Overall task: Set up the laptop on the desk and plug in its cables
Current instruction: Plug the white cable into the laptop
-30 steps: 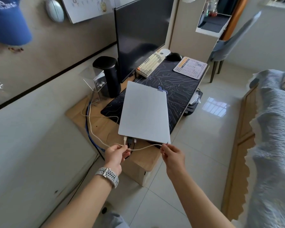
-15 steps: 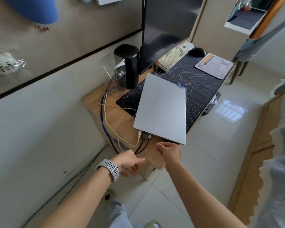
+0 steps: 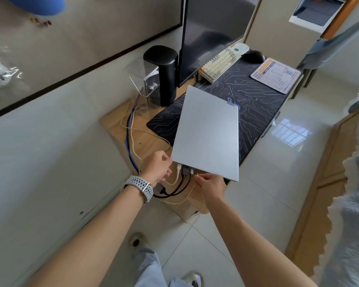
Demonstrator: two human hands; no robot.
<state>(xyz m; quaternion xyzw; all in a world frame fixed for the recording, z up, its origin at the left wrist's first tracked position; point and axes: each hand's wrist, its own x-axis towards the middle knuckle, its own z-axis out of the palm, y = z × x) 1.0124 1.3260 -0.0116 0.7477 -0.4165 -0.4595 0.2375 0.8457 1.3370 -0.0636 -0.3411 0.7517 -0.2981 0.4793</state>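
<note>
At six o'clock of the closed silver laptop (image 3: 205,133), along its near edge: three plugs already seated side by side, a cream cable (image 3: 177,172), a black cable (image 3: 186,172) and a small white plug (image 3: 192,171) at the right. Laptop lid down, lying partly on the circuit-print desk mat (image 3: 257,104), with its near edge on the wooden desk (image 3: 145,141), near the desk's end. At seven o'clock of the laptop, left hand (image 3: 157,168), watch on the wrist, fingers curled by the laptop's near left corner; whether gripping the corner or a cable, cannot tell. At six o'clock, right hand (image 3: 210,183), fingertips pinching a thin white cable (image 3: 187,195), its tip raised just short of the laptop's edge, to the right of the seated plugs. Slack of that cable looping down over the desk's near end. Loose cream and blue leads trailing away at nine o'clock, toward a black cylindrical speaker (image 3: 164,75) and a monitor (image 3: 211,32).

Step in hand, by all appearances: plugging in the last cable. Next move likely needs the tip lined up square with a free port, pushed straight in while the laptop is held steady; port itself hidden under the edge, so worked by feel.
</note>
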